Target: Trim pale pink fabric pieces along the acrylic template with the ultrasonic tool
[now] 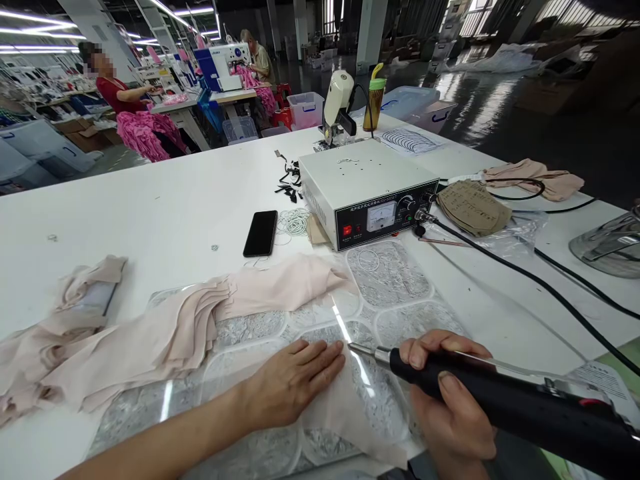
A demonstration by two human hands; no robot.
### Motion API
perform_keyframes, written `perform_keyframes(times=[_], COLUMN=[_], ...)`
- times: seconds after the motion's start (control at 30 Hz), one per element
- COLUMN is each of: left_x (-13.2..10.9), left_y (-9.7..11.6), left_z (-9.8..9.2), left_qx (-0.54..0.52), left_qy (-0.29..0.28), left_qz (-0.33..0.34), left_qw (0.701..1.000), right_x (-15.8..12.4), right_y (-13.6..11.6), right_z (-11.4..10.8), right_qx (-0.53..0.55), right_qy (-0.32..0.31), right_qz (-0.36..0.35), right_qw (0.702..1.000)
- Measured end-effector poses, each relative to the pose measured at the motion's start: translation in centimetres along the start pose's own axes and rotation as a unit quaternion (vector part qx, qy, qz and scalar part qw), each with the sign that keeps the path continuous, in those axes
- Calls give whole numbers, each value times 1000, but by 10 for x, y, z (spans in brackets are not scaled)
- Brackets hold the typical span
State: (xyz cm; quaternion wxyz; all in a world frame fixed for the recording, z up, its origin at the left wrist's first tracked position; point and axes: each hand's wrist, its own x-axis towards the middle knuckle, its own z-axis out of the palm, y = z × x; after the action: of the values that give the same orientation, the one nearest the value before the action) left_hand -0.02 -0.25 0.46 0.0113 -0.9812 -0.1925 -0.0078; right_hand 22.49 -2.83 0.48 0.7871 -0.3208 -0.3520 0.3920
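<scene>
My left hand (295, 380) lies flat, fingers stretched out, pressing a thin pale-pink fabric piece (340, 413) onto a clear mat (395, 273) with a grey marbled pattern. In my right hand (450, 400) is a black hand tool (480, 393) with a pointed metal tip. Its tip sits just beside my left fingertips, close above or touching the fabric; I cannot tell which. Beyond my left hand, layered pale-pink fabric strips (185, 320) stretch across the mat and off to the left.
A control box (370, 187) with a dial stands behind the mat, black cables (530, 280) running right from it. A phone (261, 233), thin cord (295, 222), brown fabric patterns (475, 208), a bottle (374, 107) and a glass jar (610, 243) are on the table. Two people work at machines beyond.
</scene>
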Motion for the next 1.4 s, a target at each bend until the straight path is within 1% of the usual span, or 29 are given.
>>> perform_keyframes(times=[0.3,0.7,0.97,1.17,1.4], left_x=[0,1,1,-1,-2], left_y=[-1,-2,-2,-2,-2], left_z=[-2,-2,-1,2,4], left_qx=[-10,-31,-31,-33,-30], left_qy=[3,8,2,8,9], left_qz=[0,2,0,-2,-1], left_qw=[1000,999,1000,999,1000], right_x=[0,1,1,4,2], right_y=[0,-1,-2,-4,-3], right_z=[-2,1,4,7,8], right_qx=[-9,-15,-21,-43,-34], right_qy=[14,13,0,-24,-14], right_qz=[1,10,9,-10,-8], right_qw=[1000,1000,1000,999,999])
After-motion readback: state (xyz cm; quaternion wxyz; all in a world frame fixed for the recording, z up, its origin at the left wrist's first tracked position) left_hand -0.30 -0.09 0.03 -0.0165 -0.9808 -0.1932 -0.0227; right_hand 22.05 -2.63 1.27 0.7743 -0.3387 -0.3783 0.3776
